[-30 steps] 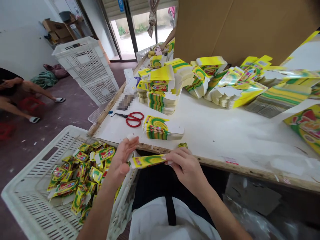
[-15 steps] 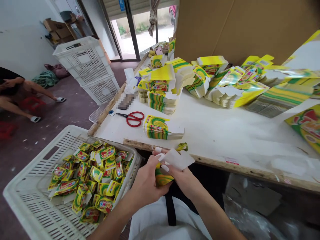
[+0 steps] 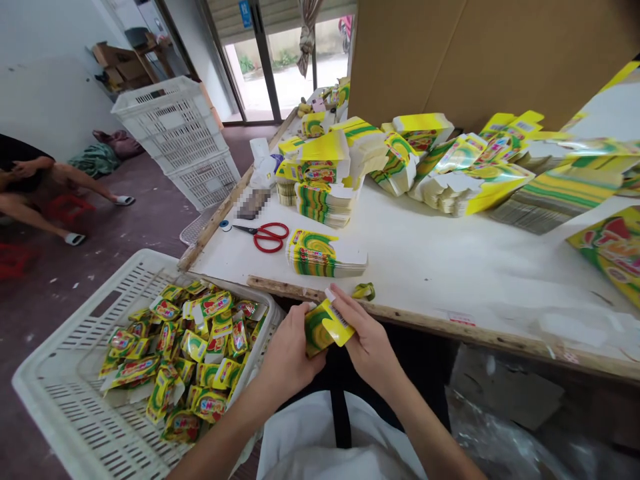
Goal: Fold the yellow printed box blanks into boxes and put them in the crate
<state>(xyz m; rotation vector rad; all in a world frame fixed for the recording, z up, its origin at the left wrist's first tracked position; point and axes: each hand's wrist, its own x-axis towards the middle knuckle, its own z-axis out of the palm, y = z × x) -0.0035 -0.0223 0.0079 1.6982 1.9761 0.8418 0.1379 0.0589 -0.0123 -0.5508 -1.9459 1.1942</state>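
Both hands grip one small yellow and green carton (image 3: 325, 325) just below the table's front edge. My left hand (image 3: 287, 350) wraps its lower left side with fingers curled. My right hand (image 3: 365, 337) pinches its upper right side, fingers pressed on a flap. A short stack of flat yellow-green carton blanks (image 3: 325, 255) lies on the white table (image 3: 440, 260) straight ahead of my hands. To the left stands a white slotted crate (image 3: 75, 407) holding several folded cartons (image 3: 190, 353).
Red-handled scissors (image 3: 265, 237) lie left of the stack. Larger piles of blanks (image 3: 325, 173) and a brown cardboard sheet (image 3: 475, 53) fill the table's back. Stacked white crates (image 3: 175, 140) stand on the floor. A person (image 3: 35, 193) crouches at far left.
A second ago the carton was flat, stretched between my hands. Half a second ago its white flaps stood open. Now it is folded into a small box and the flaps are down.
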